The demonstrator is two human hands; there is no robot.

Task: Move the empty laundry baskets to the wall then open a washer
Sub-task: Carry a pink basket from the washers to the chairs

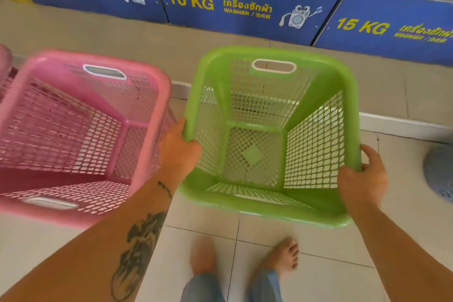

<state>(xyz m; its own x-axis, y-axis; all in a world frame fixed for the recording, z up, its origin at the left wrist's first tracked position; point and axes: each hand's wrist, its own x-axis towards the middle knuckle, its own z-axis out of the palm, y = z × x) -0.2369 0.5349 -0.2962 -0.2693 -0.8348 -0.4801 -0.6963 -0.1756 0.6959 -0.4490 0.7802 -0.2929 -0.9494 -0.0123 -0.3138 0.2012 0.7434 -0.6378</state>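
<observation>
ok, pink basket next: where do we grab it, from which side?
Probably the handle slot in the near wall of the pink basket, reached from above on the person's side: its mouth faces up, it is empty, and that cutout is the closest opening to hook into.

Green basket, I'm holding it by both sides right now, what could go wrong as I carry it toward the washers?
1. The left hand grips the green basket right beside the pink basket; swinging left could bump it or pinch fingers.
2. The raised step edge lies ahead, and the bare feet could stub against it, since the basket held by the right hand too partly blocks the view down.
</observation>
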